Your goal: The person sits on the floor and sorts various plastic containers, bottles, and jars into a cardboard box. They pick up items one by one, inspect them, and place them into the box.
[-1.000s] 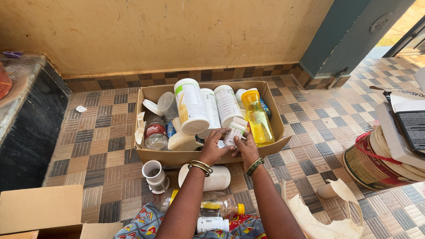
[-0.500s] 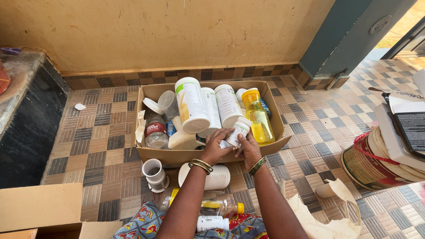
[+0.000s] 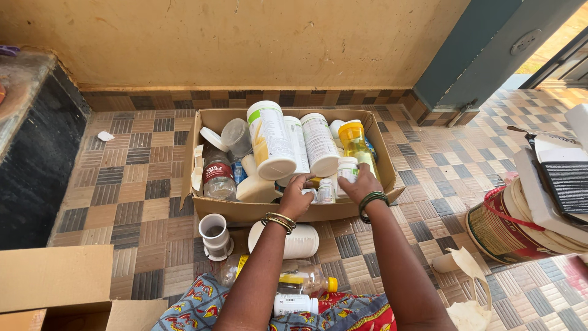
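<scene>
Both my hands are inside the front of an open cardboard box [image 3: 245, 212] full of containers. My right hand [image 3: 362, 185] is closed around a small white bottle [image 3: 347, 168], upright beside a yellow bottle [image 3: 354, 138]. My left hand [image 3: 295, 197] has its fingers curled down among the containers, next to another small white bottle [image 3: 326, 190] that stands between my hands. I cannot see whether the left fingers grip anything. Two large white canisters [image 3: 270, 142] [image 3: 320, 144] lie tilted behind my hands.
On the tiled floor in front of the box lie a white canister [image 3: 301, 243], a white cup [image 3: 214, 230] and a clear bottle with a yellow cap [image 3: 305, 283]. A round tin [image 3: 497, 231] with stacked items stands at the right, another cardboard box [image 3: 55, 287] at bottom left, and a dark ledge [image 3: 33, 153] at the left.
Both hands held one small white bottle over the box's front edge. They have since parted and lowered into the box, the right hand moving right with a bottle.
</scene>
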